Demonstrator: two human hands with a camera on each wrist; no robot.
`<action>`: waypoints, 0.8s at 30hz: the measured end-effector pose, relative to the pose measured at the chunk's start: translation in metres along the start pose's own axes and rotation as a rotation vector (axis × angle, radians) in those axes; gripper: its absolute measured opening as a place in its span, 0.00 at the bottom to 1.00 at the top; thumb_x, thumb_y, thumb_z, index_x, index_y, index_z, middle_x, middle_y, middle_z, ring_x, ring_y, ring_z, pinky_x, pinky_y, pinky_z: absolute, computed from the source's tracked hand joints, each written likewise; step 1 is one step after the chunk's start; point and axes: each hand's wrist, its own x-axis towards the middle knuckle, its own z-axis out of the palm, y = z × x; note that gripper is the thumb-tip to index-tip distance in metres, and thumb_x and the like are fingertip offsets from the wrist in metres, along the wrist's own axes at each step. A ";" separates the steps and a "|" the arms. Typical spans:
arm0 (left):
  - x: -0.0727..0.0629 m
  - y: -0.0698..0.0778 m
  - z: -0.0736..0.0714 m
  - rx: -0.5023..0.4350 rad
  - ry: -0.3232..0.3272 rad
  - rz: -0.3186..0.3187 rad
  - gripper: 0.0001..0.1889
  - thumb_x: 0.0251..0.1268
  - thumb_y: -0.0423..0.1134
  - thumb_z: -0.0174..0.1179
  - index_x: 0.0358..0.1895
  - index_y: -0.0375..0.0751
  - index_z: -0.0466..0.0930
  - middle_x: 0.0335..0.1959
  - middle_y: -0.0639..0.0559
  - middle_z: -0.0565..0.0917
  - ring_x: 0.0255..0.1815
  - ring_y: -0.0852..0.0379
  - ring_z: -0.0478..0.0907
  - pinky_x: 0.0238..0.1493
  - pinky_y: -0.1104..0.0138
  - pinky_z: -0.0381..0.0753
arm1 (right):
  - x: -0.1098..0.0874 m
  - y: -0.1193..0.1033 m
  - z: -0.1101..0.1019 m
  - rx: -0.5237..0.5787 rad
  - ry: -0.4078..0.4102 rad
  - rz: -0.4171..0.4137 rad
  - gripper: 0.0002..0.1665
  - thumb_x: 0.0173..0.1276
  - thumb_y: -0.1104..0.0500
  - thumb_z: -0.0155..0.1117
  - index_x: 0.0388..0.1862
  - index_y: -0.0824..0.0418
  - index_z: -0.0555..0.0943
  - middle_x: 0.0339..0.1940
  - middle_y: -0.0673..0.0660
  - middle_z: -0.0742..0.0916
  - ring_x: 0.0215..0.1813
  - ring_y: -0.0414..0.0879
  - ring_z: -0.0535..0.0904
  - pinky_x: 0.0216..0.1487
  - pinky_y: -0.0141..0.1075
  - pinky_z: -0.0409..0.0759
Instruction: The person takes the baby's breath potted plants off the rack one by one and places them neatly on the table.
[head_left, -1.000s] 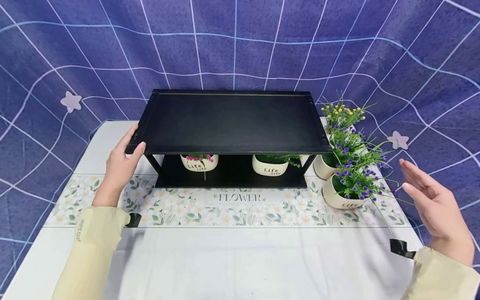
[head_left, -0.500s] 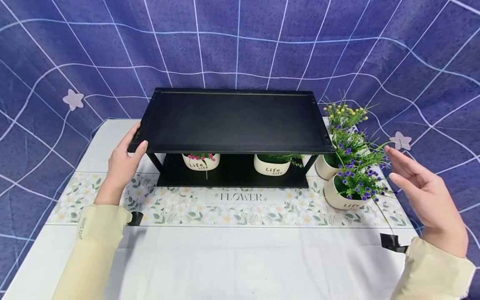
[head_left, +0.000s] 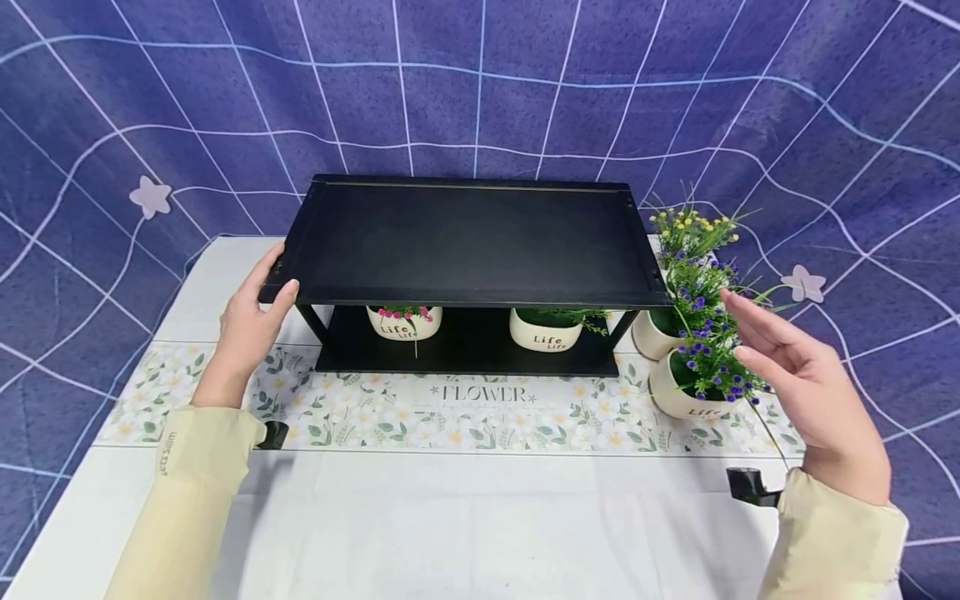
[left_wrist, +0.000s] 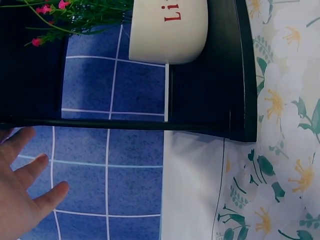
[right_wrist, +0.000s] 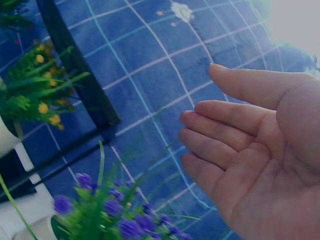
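My left hand (head_left: 252, 325) rests at the front left corner of a black two-tier shelf (head_left: 472, 242), thumb over the top board and the other fingers along its side. In the left wrist view these fingers (left_wrist: 52, 195) are spread and fairly straight beside the shelf frame. My right hand (head_left: 813, 379) is raised with nothing in it, fingers extended, palm facing left. In the head view it overlaps the right side of the purple-flowered potted plant (head_left: 688, 396). On the lower tier stand a pot with pink flowers (head_left: 405, 325) and a pot with green leaves (head_left: 545, 332), their tops partly hidden.
Behind the front purple plant stand another purple-flowered plant (head_left: 656, 333) and a yellow-flowered plant (head_left: 693, 229), right of the shelf. A floral runner (head_left: 480, 417) crosses the white table (head_left: 450, 533). A blue gridded curtain (head_left: 480, 92) hangs behind.
My right hand has moved left, from beside the purple-flowered plants to overlapping them in the head view. My left hand stays at the shelf corner. The view shifts slightly.
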 end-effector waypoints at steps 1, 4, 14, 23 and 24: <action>0.000 0.000 0.000 -0.003 0.002 0.000 0.31 0.72 0.56 0.49 0.76 0.67 0.52 0.76 0.43 0.60 0.76 0.35 0.55 0.67 0.34 0.53 | 0.001 0.001 0.003 -0.013 -0.005 0.002 0.32 0.68 0.81 0.45 0.72 0.75 0.60 0.73 0.51 0.73 0.72 0.33 0.67 0.63 0.19 0.68; -0.001 0.000 0.001 -0.021 0.005 -0.002 0.31 0.72 0.55 0.49 0.76 0.68 0.53 0.76 0.43 0.60 0.76 0.35 0.55 0.68 0.35 0.53 | 0.005 0.003 0.013 -0.067 -0.012 0.013 0.32 0.68 0.80 0.47 0.72 0.73 0.61 0.72 0.49 0.73 0.72 0.32 0.67 0.63 0.18 0.69; -0.002 0.003 0.003 -0.050 0.002 -0.015 0.31 0.73 0.56 0.48 0.76 0.68 0.52 0.77 0.45 0.58 0.77 0.36 0.53 0.70 0.36 0.52 | 0.029 0.009 0.052 -0.665 0.075 0.110 0.33 0.74 0.61 0.55 0.76 0.53 0.60 0.77 0.58 0.65 0.77 0.51 0.60 0.74 0.33 0.62; -0.002 0.002 0.003 -0.059 0.007 -0.025 0.30 0.73 0.56 0.48 0.76 0.70 0.52 0.77 0.46 0.58 0.77 0.37 0.53 0.70 0.36 0.52 | 0.051 0.009 0.081 -0.837 0.199 0.264 0.38 0.76 0.48 0.51 0.78 0.58 0.53 0.78 0.63 0.61 0.76 0.64 0.57 0.71 0.61 0.58; -0.002 0.002 0.003 -0.062 0.007 -0.026 0.30 0.73 0.56 0.48 0.76 0.70 0.52 0.77 0.46 0.58 0.77 0.37 0.53 0.70 0.36 0.52 | 0.053 0.009 0.083 -0.827 0.217 0.283 0.39 0.76 0.46 0.51 0.79 0.57 0.53 0.78 0.62 0.61 0.76 0.64 0.57 0.71 0.61 0.58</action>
